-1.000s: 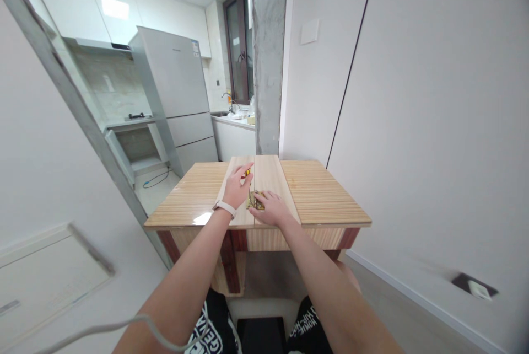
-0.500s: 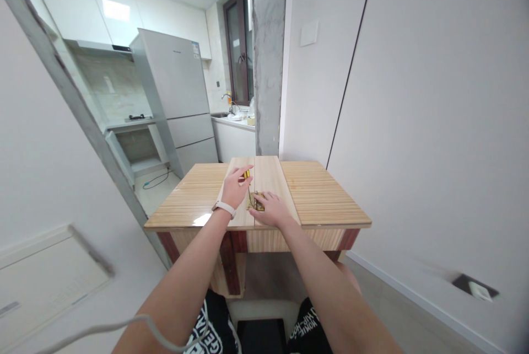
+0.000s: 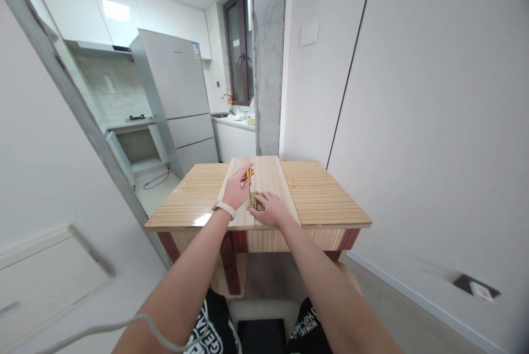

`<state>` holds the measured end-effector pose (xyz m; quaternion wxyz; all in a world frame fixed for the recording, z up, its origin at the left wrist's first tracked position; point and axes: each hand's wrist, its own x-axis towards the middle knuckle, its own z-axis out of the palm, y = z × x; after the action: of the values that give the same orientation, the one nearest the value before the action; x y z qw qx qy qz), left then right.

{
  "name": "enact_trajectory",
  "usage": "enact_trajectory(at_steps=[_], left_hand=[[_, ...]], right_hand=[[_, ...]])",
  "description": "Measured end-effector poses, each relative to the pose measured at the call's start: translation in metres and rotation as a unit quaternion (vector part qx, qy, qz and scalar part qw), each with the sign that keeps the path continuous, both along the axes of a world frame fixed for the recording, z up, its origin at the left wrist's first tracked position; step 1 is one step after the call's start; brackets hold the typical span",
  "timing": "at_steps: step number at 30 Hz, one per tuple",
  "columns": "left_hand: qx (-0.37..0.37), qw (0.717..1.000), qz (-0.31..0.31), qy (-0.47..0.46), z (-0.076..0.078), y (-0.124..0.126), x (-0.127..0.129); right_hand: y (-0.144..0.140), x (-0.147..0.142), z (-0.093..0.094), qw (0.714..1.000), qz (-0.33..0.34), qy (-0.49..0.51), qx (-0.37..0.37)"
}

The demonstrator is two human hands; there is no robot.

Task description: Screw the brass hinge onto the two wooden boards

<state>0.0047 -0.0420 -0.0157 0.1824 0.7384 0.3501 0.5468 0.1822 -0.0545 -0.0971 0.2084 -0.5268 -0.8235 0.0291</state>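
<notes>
My left hand (image 3: 235,191) is closed around the yellow-and-black handle of a screwdriver (image 3: 248,173). Its thin shaft points down to a brass-coloured hinge (image 3: 250,203), which lies over the seam between two pale wooden boards (image 3: 268,172). With its fingers spread, my right hand (image 3: 273,210) lies flat over the right part of the hinge and the board beside it. Those fingers cover some of the hinge. Whether a screw sits under the screwdriver's tip is too small to tell.
The boards lie on a striped wooden table (image 3: 326,194) with glossy edges. A white cable (image 3: 136,320) crosses my left forearm. Behind the table stand a grey pillar (image 3: 269,67) and a fridge (image 3: 182,84); a white wall (image 3: 433,95) rises on the right.
The screwdriver's handle has turned slightly in my left hand, and the fingers on it have shifted a little. My right hand stays in place on the hinge.
</notes>
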Motion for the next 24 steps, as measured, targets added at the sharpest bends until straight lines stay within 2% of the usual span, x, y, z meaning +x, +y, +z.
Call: enact_trajectory(at_steps=[4,10,16,24], left_hand=[[-0.003,0.999,0.034,-0.013,0.0011,-0.002,0.0014],[0.019,0.996,0.085,0.019,0.0061,-0.0065,0.0021],[0.031,0.999,0.022,0.008,0.006,-0.0042,0.003],[-0.007,1.0,0.021,-0.01,0.0029,-0.0007,0.0013]], right_hand=[[-0.0015,-0.0004,0.0027,1.0,-0.001,-0.002,-0.005],[-0.002,-0.0011,0.0045,1.0,-0.004,-0.005,-0.011],[-0.0027,-0.0008,0.0034,1.0,-0.008,-0.006,-0.01],[-0.0007,0.0,0.0028,1.0,-0.004,-0.004,-0.024]])
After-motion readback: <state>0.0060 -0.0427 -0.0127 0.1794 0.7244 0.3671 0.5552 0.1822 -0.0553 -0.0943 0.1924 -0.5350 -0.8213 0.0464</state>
